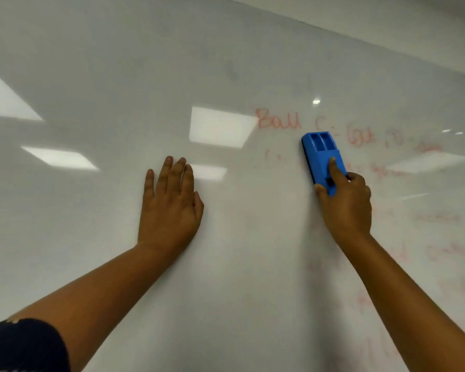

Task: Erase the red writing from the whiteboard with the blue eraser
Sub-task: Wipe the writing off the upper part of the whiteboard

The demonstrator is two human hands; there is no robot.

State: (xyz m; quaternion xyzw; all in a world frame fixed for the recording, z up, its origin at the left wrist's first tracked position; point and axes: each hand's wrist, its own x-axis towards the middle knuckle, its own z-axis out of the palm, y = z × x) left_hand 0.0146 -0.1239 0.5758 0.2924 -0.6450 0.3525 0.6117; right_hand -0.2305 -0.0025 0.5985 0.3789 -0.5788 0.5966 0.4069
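The whiteboard (118, 63) fills my view, ceiling-light reflections (220, 127) glaring left of the red writing (278, 120). My left hand (171, 205) lies flat, fingers spread, holding nothing. My right hand (345, 202) grips the blue eraser (320, 151) — pressed just below the writing.

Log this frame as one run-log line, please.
right hand: holds blue eraser on whiteboard | left hand: flat on board | red writing: partly remains
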